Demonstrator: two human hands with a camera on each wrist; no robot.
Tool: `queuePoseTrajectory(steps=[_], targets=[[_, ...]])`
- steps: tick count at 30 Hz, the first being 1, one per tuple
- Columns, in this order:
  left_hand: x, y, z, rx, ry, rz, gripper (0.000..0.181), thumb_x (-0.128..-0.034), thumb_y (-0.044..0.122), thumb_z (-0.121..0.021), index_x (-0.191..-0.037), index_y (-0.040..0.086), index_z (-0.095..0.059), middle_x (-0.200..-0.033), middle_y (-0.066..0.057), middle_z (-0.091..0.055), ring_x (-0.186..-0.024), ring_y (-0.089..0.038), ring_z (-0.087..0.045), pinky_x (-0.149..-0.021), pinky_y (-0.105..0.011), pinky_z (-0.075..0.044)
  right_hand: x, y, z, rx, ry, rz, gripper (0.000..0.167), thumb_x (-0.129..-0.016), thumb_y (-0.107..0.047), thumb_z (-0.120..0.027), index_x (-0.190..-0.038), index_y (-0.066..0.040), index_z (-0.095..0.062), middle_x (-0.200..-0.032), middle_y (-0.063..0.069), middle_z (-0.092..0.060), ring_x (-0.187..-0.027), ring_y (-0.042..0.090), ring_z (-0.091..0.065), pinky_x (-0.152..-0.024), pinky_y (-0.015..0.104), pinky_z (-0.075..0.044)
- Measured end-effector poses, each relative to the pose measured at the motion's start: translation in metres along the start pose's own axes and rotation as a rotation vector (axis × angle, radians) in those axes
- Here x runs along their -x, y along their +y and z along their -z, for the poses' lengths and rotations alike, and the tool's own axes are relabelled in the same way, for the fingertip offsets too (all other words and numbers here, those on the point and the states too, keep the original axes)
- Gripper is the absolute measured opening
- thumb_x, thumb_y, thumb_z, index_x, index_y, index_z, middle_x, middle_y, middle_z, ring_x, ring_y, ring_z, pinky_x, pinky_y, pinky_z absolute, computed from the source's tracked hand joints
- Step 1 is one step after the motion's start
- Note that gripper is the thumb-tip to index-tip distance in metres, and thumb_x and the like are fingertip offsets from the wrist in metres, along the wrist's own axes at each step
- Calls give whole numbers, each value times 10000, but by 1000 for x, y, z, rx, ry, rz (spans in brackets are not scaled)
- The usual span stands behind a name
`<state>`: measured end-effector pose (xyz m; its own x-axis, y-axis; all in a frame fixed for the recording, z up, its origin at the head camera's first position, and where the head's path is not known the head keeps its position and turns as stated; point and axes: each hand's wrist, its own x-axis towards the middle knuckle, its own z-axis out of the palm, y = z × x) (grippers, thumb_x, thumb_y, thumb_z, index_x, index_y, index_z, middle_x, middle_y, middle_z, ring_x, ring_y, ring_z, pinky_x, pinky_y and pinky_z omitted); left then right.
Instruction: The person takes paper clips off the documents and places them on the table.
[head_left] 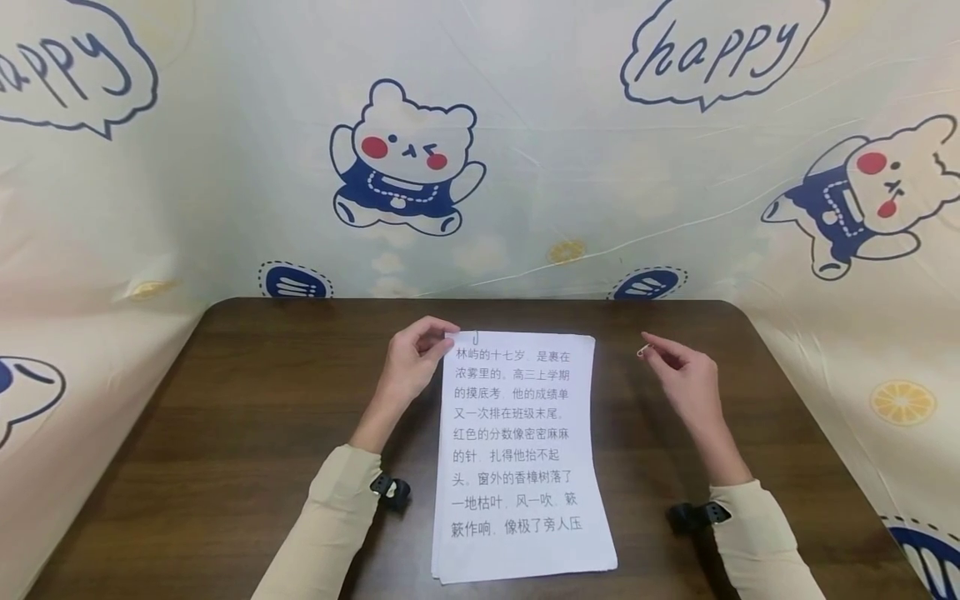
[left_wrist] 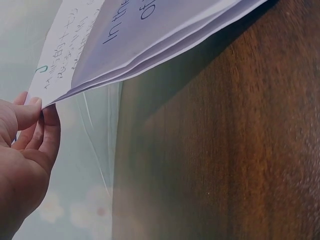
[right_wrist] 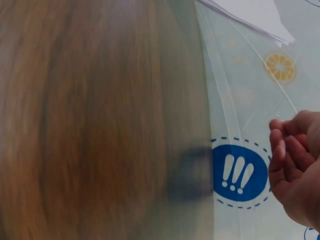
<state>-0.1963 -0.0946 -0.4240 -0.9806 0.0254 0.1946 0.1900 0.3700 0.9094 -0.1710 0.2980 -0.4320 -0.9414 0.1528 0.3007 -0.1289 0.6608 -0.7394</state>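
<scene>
A stack of printed paper sheets rises off the dark wood table, its top sheet covered with Chinese characters. My left hand pinches the stack's top left corner between thumb and fingers; the left wrist view shows several layers of paper fanning apart below that grip. Close to the same corner, a paper clip sits on the top edge, looking green in the left wrist view. Off to the right of the stack, my right hand pinches a small, pale paper clip between thumb and fingertips, apart from the paper.
The brown wooden table extends beneath both hands, with rounded far corners. Behind and beside it hangs a pale curtain printed with cartoon bears and orange slices. A dark wrist camera is strapped over each cream sleeve.
</scene>
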Motion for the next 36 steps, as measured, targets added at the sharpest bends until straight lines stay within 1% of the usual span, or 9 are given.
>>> queuePoseTrajectory(steps=[3, 5, 7, 10, 12, 14, 17, 22, 36], targets=[[0, 0, 1, 1, -1, 6, 185, -949, 52, -666, -1112, 125, -713, -1091, -118, -703, -887, -251, -659, -716, -256, -512, 0, 1, 5, 81, -106, 7, 311, -1000, -234, -622, -1262, -87, -703, -1094, 169, -764, -875, 46, -688, -703, 67, -488], [0, 0, 1, 0, -1, 10, 183, -949, 55, -666, -1111, 128, -713, -1085, -113, -703, -882, -250, -656, -710, -255, -511, 0, 1, 7, 126, -170, 16, 313, -1003, -222, -614, -1274, -87, -694, -1153, 173, -747, -947, 193, -707, -742, 118, -521], [0, 0, 1, 3, -3, 10, 183, -951, 58, -664, -1113, 127, -712, -1082, -113, -703, -877, -251, -654, -705, -253, -508, 0, 1, 8, 155, -226, 18, 314, -1003, -192, -609, -1287, -80, -684, -1209, 183, -724, -1019, 300, -696, -806, 223, -571], [0, 0, 0, 3, -4, 11, 185, -951, 60, -665, -1114, 133, -712, -1075, -109, -703, -869, -249, -652, -699, -253, -506, -1, 1, 8, 184, -300, 7, 322, -1003, -147, -597, -1306, -63, -666, -1269, 209, -690, -1074, 359, -677, -879, 422, -589], [0, 0, 0, 6, -4, 11, 185, -950, 58, -666, -1112, 133, -713, -1074, -110, -703, -868, -252, -653, -698, -259, -506, -1, 2, 7, 192, -346, -8, 328, -1005, -130, -584, -1316, -51, -654, -1284, 224, -677, -1071, 362, -669, -894, 495, -575], [0, 0, 0, 4, -2, 11, 188, -949, 60, -667, -1115, 137, -713, -1078, -107, -704, -872, -250, -654, -705, -261, -509, -2, 3, 6, 200, -386, -22, 337, -1004, -121, -581, -1325, -40, -642, -1270, 230, -681, -1042, 353, -666, -888, 498, -578], [0, 0, 0, 3, 4, 6, 188, -948, 59, -668, -1113, 136, -714, -1081, -109, -704, -873, -248, -653, -705, -261, -507, -4, 5, 5, 212, -422, -44, 324, -991, -121, -600, -1298, -24, -636, -1138, 209, -712, -952, 298, -650, -832, 426, -581], [0, -1, -2, -1, 6, -9, 187, -951, 54, -664, -1115, 129, -715, -1069, -121, -702, -854, -241, -651, -676, -244, -491, -7, 8, 3, 234, -447, -89, 217, -959, -132, -647, -1146, -23, -652, -941, 131, -688, -838, 224, -602, -745, 309, -495], [1, 0, -3, 0, 4, -6, 193, -948, 56, -669, -1119, 130, -717, -1077, -118, -710, -848, -243, -656, -677, -236, -489, -9, 10, -2, 274, -486, -118, 162, -954, -125, -632, -1069, -16, -665, -951, 158, -693, -814, 228, -596, -746, 328, -518]])
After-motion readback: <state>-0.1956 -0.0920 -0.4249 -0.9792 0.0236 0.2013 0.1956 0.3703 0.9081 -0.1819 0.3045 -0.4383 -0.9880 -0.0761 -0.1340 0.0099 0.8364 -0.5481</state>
